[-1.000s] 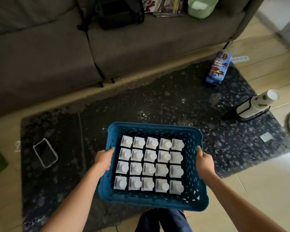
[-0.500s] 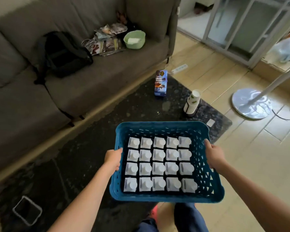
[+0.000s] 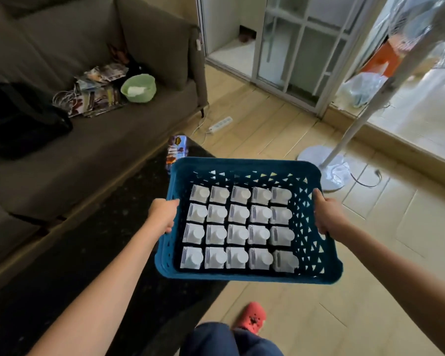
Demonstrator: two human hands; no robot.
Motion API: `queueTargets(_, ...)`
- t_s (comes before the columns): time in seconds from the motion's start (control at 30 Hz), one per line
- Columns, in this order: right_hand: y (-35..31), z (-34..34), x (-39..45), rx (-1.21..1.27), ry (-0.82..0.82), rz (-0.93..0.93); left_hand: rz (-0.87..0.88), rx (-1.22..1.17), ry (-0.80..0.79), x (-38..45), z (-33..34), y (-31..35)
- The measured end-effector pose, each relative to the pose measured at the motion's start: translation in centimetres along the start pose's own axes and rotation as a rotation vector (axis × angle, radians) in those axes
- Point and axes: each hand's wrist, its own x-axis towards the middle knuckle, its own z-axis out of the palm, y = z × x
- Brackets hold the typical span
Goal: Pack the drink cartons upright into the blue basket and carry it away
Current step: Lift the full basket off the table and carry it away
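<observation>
The blue basket [image 3: 244, 165] hangs in the air in front of me, level, above the rug's edge and the wooden floor. Several white drink cartons [image 3: 238, 228] with round caps stand upright inside it in neat rows. My left hand [image 3: 163, 214] grips the basket's left rim, fingers curled over the edge. On the right rim my right hand [image 3: 326, 217] holds on the same way.
A grey sofa [image 3: 88, 150] with a black bag, magazines and a green bowl [image 3: 138, 87] stands at left. A dark rug [image 3: 100, 253] lies below. A blue box [image 3: 176, 150], a power strip [image 3: 220, 124] and a fan base [image 3: 324, 173] are on the floor ahead. My red shoe [image 3: 251, 317] shows below.
The view has swung right and risen. The basket, held in both hands, has moved off the rug toward the wooden floor near the fan and glass door.
</observation>
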Motion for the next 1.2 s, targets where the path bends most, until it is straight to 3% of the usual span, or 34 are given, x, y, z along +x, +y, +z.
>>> queueTargets(0.27, -4.6, -8.7, 7.8, 0.024, 0.108, -0.031, 0.079, 0.002, -0.105, 1.5, 7.9, 11.8)
queueTargets(0.57, -10.6, -12.9, 19.2, 0.098, 0.186, -0.022, 0.177, 0.052, -0.122, 7.3, 15.1, 25.1)
queueTargets(0.87, -13.4, -11.9, 30.6, 0.145, 0.214, 0.057, 0.247, 0.169, -0.067, 17.3, 22.0, 33.8)
queueTargets(1.2, -6.2, -4.3, 44.8, 0.187, 0.233, 0.213, 0.251, 0.329, 0.006, 31.6, 32.2, 34.3)
